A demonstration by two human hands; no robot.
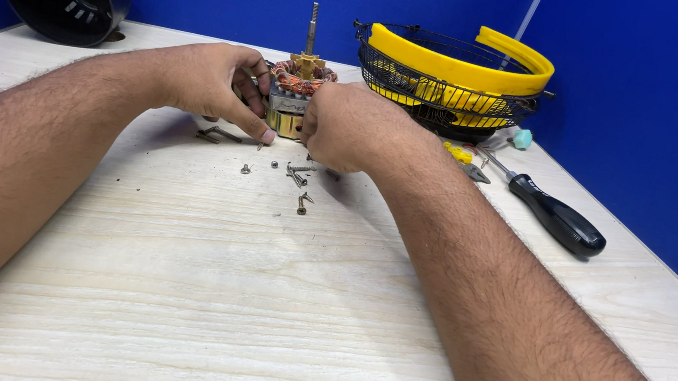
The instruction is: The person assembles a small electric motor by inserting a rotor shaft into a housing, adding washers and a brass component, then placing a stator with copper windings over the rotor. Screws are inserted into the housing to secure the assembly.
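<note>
Motor (298, 93) with copper windings gripped by both hands, left (212, 82) and right (352, 127).

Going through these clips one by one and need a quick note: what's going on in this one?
A person has both hands on a small electric motor with copper windings and an upright shaft, standing on a pale wooden table. The left hand grips its left side; the right hand closes against its right. Loose screws lie just in front. A black-handled screwdriver and a black and yellow fan guard sit to the right.
</note>
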